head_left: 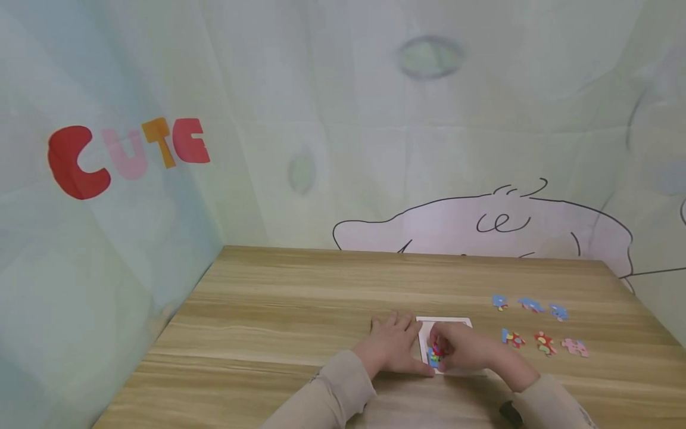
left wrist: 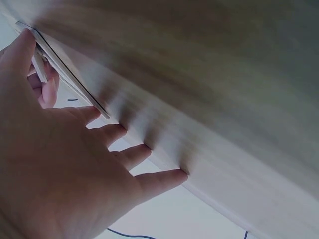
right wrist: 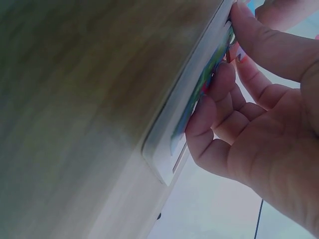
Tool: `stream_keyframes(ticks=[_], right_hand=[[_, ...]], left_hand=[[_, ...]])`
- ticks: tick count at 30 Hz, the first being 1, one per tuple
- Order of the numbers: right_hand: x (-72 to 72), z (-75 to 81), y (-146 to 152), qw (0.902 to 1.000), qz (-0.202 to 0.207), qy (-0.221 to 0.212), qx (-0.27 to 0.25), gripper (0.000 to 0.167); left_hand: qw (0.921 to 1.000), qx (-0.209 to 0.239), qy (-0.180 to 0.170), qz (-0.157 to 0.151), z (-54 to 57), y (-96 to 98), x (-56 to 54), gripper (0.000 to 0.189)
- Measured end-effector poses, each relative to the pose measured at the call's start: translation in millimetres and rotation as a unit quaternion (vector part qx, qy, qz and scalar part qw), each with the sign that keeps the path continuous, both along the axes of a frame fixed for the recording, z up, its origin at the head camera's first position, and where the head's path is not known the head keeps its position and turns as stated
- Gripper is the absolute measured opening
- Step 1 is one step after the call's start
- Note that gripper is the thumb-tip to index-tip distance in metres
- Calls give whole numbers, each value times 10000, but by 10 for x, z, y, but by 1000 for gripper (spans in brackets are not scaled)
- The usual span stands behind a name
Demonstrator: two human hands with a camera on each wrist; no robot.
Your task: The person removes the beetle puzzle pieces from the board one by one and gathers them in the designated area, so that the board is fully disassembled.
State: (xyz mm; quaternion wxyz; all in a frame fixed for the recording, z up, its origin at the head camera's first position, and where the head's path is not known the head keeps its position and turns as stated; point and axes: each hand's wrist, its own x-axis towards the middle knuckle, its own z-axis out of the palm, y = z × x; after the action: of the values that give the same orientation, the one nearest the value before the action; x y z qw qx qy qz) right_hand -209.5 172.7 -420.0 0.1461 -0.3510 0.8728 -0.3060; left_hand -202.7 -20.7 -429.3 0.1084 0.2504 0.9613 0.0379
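A shallow puzzle tray (head_left: 443, 319) with a white rim lies on the table, with colourful puzzle pieces (head_left: 433, 358) in its left part. My right hand (head_left: 465, 347) is over the tray and pinches a puzzle piece (right wrist: 232, 53), seen edge-on and partly hidden by the fingers. Its other fingertips touch the pieces in the tray in the right wrist view. My left hand (head_left: 390, 344) lies to the tray's left with its fingers spread on the table. The thumb (left wrist: 22, 50) reaches the tray's near-left edge.
Right of the tray, loose puzzle pieces lie in two rows: blue ones (head_left: 528, 304) behind, red and pink ones (head_left: 544, 344) in front. A small black object (head_left: 511, 412) is by the right sleeve. The wooden table (head_left: 300, 286) meets printed cloth walls (head_left: 321, 119) behind and left.
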Motion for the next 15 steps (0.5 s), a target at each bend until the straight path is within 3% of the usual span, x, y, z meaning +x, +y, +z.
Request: stream_keyframes(ticks=[7, 15], right_hand=[[15, -5, -1, 9999, -19, 109, 16, 32], [21, -20, 12, 9995, -233, 189, -59, 33]], left_hand=[[9999, 61, -129, 39, 18, -3, 27, 95], [10000, -17, -29, 53, 21, 9, 35, 93]])
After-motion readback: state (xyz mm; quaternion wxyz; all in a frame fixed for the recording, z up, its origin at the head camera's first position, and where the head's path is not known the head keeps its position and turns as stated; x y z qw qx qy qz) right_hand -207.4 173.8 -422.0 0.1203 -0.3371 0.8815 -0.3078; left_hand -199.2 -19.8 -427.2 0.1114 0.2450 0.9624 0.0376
